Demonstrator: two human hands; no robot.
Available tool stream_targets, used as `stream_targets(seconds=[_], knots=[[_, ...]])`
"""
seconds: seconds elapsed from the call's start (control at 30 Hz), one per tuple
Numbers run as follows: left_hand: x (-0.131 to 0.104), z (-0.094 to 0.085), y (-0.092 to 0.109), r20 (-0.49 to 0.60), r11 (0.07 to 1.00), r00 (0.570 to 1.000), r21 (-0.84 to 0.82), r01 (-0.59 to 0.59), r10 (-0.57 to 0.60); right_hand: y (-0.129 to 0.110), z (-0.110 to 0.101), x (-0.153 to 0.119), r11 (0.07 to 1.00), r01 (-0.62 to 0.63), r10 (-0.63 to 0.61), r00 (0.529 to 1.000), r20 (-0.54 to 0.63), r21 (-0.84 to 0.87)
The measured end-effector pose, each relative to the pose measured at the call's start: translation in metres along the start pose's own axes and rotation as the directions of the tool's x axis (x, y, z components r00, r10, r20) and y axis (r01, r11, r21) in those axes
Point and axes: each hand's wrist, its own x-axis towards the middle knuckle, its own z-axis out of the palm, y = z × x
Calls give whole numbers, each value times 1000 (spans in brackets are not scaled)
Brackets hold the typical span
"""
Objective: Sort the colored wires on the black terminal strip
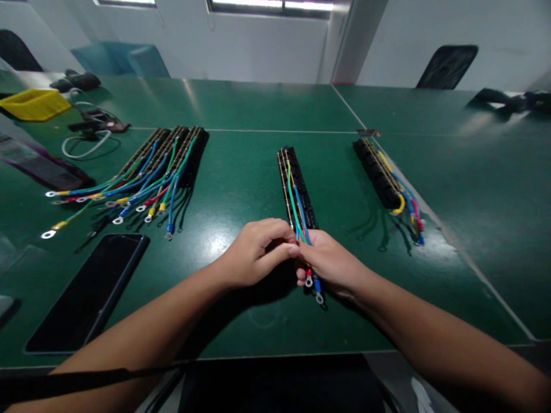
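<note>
The head view has the middle terminal strip point(303, 186) on the green table point(241, 183), running from the centre toward the near edge, its near end at the person's two hands. The right hand point(333, 258) is closed around the coloured wires point(298, 209) where they leave that end; a red-sleeved lug point(309, 281) and a blue-sleeved lug point(319, 297) poke out below it. The left hand point(262, 252) has thumb and forefinger drawn together at the same wires; whether it pinches one, I cannot tell.

The strip looks light and stiff, probably hard plastic, and may slide on the smooth tabletop. The wires look bendy but springy, and pulling on them could strain their connections. The long sides of the black body seem the safest hold for moving it.

To the left lie several wired strips point(198, 155), with a phone point(90, 292) nearer; to the right lies another strip point(376, 172).
</note>
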Motion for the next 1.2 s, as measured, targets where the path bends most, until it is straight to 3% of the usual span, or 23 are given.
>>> stream_targets(seconds=[0.17, 0.37, 0.67, 0.93, 1.2], knots=[[2, 0, 1, 49, 1000, 998, 13, 26, -27, 0, 0, 0, 999, 20, -20, 1000, 10, -31], [1, 0, -1, -17, 999, 1000, 31, -17, 17, -1, -2, -1, 1000, -29, 29, 999, 14, -5], [2, 2, 1, 47, 998, 997, 9, 56, -57, 1, -3, 1, 999, 11, -10, 1000, 19, -49], [0, 4, -3, -9, 998, 1000, 55, -27, 28, -1, -3, 1, 1000, -11, 12, 999, 32, -11], [3, 4, 0, 58, 998, 997, -34, 60, -58, -1, -1, 0, 998, 7, -6, 1000, 20, -66]])
